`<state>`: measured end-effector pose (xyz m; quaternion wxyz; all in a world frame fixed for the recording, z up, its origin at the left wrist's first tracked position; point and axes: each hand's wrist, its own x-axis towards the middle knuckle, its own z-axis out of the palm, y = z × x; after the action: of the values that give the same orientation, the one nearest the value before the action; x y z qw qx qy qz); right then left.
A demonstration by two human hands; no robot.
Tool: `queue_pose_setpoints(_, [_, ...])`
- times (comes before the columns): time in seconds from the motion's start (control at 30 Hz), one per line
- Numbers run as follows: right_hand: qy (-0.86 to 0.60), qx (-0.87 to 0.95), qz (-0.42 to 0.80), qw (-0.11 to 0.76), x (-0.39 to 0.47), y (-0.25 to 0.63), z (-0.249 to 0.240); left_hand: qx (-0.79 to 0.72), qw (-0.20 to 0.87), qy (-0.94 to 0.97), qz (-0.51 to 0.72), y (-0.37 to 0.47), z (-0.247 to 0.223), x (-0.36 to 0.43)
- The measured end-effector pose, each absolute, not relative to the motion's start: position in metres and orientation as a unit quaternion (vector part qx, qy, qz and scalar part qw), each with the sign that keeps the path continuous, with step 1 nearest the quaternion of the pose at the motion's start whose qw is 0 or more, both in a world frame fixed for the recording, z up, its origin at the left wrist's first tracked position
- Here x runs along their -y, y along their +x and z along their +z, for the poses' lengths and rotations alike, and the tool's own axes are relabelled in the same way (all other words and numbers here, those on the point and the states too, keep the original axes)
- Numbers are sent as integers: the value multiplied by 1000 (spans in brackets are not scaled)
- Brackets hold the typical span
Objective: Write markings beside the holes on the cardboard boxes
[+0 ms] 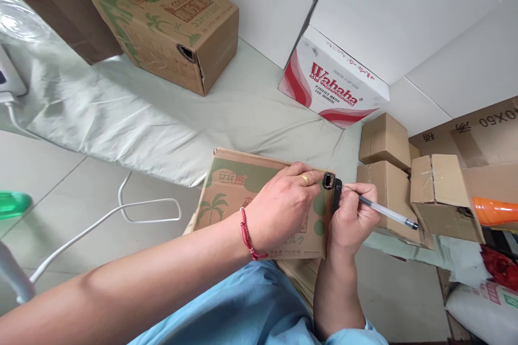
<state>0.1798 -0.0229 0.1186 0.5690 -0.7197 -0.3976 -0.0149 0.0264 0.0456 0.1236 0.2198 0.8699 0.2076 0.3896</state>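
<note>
Pale green cloth: spread along the wall, with a second coconut carton and a white-and-red Wahaha water box standing on it.
Coconut milk carton: at the cloth's near edge, just in front of the blue-clothed body; brown cardboard, green drips and a palm tree printed on the upward face, top corner scuffed, a dark-rimmed hole by the right edge.
Left hand: reaching in from the lower left, palm down across the printed face, fingers unclenched, nearly straight and close together, their tips beside the hole.
Right hand: raised upright at the carton's right edge, fingers curled tightly, thumb up, clutching a pen.
Clear-barrelled pen: slanting down to the right from the fist, its end black.
Small black piece: against the carton's edge, by the right thumb.
</note>
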Motion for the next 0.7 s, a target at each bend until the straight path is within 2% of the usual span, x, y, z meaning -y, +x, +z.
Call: queue_pose_setpoints(0.7, [-704,463,38,538,22,181,116,-205,220,869,392,26,125,-46])
